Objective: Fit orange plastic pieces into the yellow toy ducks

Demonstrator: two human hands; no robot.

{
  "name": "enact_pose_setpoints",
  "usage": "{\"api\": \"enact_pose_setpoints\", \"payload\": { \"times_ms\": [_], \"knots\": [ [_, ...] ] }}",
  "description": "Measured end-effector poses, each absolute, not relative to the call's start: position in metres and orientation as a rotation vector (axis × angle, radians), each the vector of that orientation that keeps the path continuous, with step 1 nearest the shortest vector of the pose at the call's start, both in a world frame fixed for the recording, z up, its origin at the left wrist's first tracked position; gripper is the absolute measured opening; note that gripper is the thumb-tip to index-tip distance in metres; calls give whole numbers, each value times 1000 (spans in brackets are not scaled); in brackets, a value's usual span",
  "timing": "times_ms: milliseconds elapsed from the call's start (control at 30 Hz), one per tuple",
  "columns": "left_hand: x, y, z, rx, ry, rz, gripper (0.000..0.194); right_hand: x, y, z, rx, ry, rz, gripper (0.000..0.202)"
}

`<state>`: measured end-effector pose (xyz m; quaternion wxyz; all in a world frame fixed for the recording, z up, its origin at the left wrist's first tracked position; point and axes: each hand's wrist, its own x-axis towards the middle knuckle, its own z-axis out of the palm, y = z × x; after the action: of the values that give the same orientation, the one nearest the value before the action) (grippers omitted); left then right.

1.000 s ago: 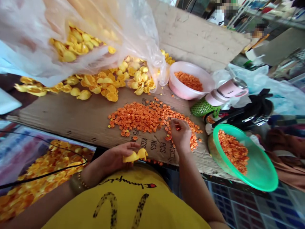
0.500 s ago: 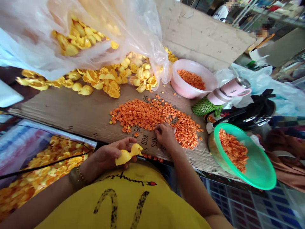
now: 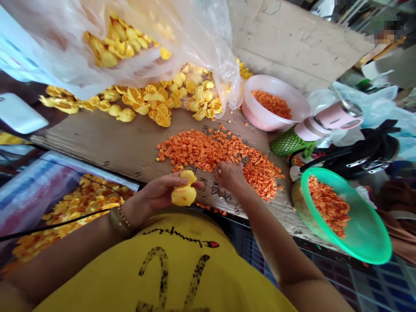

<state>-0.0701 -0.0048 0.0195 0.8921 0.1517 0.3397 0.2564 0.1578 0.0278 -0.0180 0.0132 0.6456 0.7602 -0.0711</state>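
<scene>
The left hand [image 3: 162, 193] has its fingers clamped on a yellow piece [image 3: 184, 190] just above the shirt [image 3: 195, 260], while the right hand [image 3: 229, 175], fingers bunched together, touches the near edge of the orange bits [image 3: 198, 149] on the cardboard [image 3: 107, 138], short of the pink bowl [image 3: 276, 102].

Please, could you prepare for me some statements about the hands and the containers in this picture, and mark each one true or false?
1. The left hand holds a yellow piece. True.
2. The right hand is inside the clear plastic bag. False: it is over the cardboard, at the near edge of the orange pile.
3. The pink bowl has small orange pieces in it. True.
4. The green basin holds yellow pieces. False: the pieces in it are orange.
5. A beaded bracelet is on the left wrist. True.
</scene>
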Motion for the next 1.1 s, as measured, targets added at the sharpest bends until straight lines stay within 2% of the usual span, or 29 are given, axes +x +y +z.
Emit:
{"api": "enact_pose_setpoints", "payload": {
  "times_ms": [233, 367, 433, 533, 567, 600, 667, 800, 900, 1000, 1100],
  "knots": [
    [-58, 2, 14, 468, 855, 675, 13, 158, 34, -16, 2007, 2422, -293, 14],
    [-53, 2, 11, 461, 938, 718, 13, 166, 28, -17, 2111, 2496, -417, 19],
    [-50, 4, 11, 444, 970, 754, 15, 164, 15, -13, 2270, 2605, -753, 18],
    [-43, 7, 13, 422, 984, 781, 16, 147, -13, -6, 2499, 2607, -1804, 14],
    [-40, 7, 14, 417, 988, 770, 14, 139, -22, -4, 2514, 2555, -2073, 14],
    [-38, 8, 15, 414, 994, 753, 13, 130, -30, -3, 2517, 2549, -2175, 13],
    [-35, 9, 17, 415, 1002, 734, 12, 117, -41, -3, 2561, 2686, -2038, 8],
    [-30, 9, 17, 425, 954, 714, 14, 109, -46, -9, 2550, 3045, -1376, 4],
    [-29, 9, 14, 382, 940, 684, 15, 112, -47, -11, 2484, 3172, -1051, 6],
    [-28, 10, 11, 290, 947, 688, 13, 113, -50, -12, 2471, 3241, -908, 6],
    [-28, 11, 13, 197, 974, 698, 10, 111, -53, -14, 2511, 3246, -927, 7]
  ]
}}
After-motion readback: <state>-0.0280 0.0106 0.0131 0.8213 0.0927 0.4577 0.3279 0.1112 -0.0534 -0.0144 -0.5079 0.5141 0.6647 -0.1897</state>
